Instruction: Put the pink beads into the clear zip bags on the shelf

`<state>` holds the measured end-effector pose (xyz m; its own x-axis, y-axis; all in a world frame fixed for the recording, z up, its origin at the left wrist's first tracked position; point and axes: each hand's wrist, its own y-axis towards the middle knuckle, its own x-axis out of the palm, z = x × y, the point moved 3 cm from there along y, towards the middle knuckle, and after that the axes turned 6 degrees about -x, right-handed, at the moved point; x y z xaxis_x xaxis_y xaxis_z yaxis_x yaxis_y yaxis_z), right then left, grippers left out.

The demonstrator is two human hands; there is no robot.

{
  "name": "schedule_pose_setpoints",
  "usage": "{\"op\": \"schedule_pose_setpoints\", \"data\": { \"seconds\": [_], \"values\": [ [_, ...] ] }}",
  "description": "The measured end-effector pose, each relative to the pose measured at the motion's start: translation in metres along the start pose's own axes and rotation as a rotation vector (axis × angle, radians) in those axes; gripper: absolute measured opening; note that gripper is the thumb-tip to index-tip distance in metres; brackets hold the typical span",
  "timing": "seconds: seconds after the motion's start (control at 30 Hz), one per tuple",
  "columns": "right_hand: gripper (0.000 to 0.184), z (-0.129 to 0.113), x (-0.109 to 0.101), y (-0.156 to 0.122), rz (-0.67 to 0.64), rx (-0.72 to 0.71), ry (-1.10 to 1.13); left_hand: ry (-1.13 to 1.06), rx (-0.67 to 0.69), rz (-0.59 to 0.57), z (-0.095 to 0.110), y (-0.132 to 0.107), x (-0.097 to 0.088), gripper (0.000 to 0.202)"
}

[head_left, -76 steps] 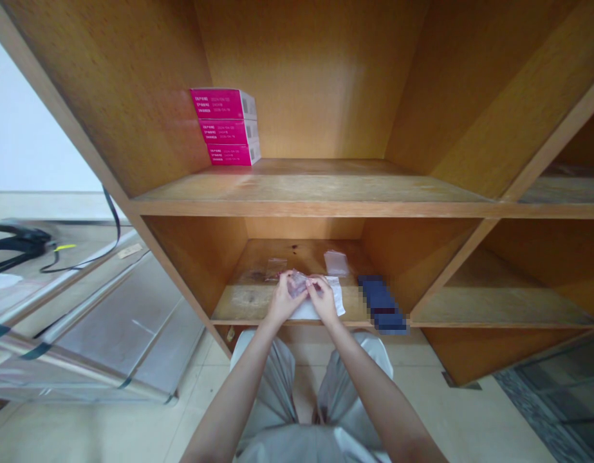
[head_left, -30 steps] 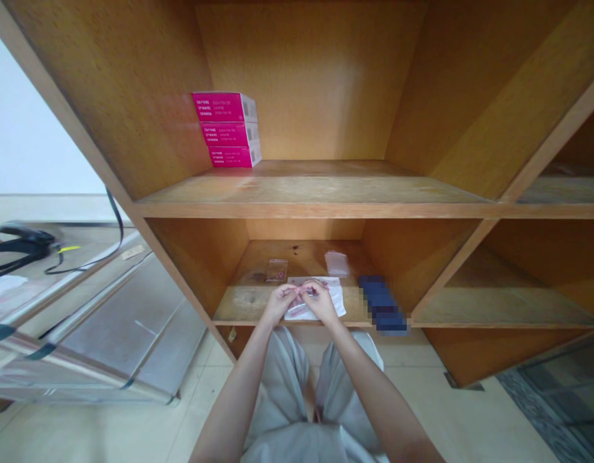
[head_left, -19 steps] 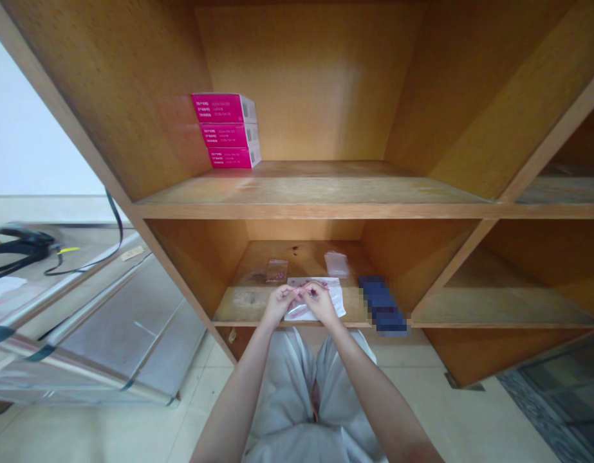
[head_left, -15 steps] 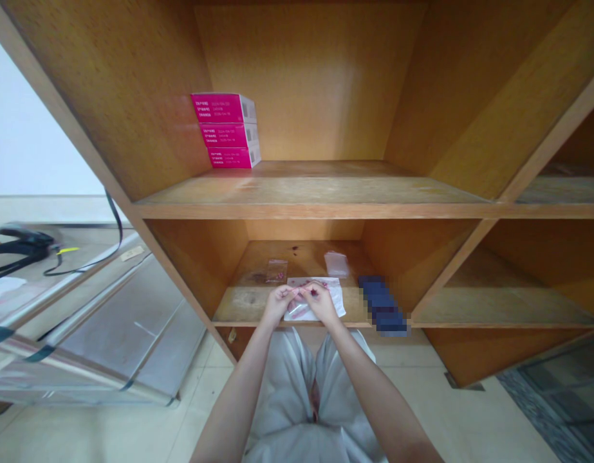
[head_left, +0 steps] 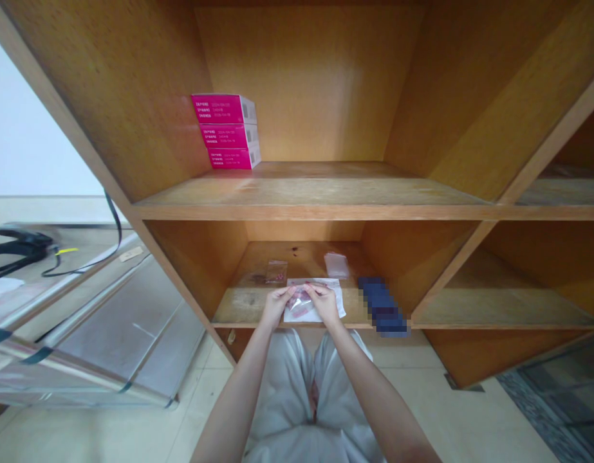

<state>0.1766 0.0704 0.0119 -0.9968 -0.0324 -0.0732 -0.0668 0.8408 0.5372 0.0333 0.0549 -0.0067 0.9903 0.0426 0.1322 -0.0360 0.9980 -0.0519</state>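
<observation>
Between my two hands is a small clear plastic bag (head_left: 300,302) with reddish bits in it, held by its upper edge. My left hand (head_left: 278,302) pinches its left corner, fingers closed. On the other side my right hand (head_left: 324,301) pinches the right corner. Under the bag lies a white sheet (head_left: 336,297) on the lower shelf. Behind my left hand rests another clear bag (head_left: 276,271) with small red pieces inside. A stack of clear empty-looking bags (head_left: 336,264) lies behind my right hand.
A blurred-out dark blue object (head_left: 382,305) lies at the shelf's right front, sticking over the edge. Pink boxes (head_left: 228,136) are stacked on the upper shelf (head_left: 316,190). To the left stands a metal-framed rack (head_left: 132,321) with black cables (head_left: 21,247).
My hands have drawn slightly apart at the bag's top edge, and the bag now shows more openly between them. The things around them have not moved.
</observation>
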Motion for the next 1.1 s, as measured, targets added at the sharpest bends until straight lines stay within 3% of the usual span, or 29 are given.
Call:
{"op": "schedule_pose_setpoints", "data": {
  "seconds": [0.2, 0.53, 0.8, 0.93, 1.1],
  "values": [
    [0.030, -0.005, -0.001, -0.003, -0.007, 0.088, 0.032, 0.006, 0.013, -0.009, 0.003, -0.002, 0.002, 0.042],
    [0.035, -0.010, -0.003, -0.004, 0.049, 0.095, 0.000, -0.040, -0.033, -0.023, 0.010, -0.008, 0.008, 0.050],
    [0.038, -0.013, -0.007, -0.005, 0.107, 0.108, 0.004, 0.012, 0.023, -0.074, 0.010, -0.013, 0.010, 0.026],
    [0.033, -0.006, -0.007, -0.005, 0.149, 0.153, 0.036, 0.055, 0.031, 0.018, 0.009, -0.011, 0.005, 0.023],
    [0.035, -0.003, -0.005, -0.004, 0.129, 0.166, 0.076, 0.049, 0.105, 0.294, 0.021, 0.007, -0.014, 0.023]
  ]
}}
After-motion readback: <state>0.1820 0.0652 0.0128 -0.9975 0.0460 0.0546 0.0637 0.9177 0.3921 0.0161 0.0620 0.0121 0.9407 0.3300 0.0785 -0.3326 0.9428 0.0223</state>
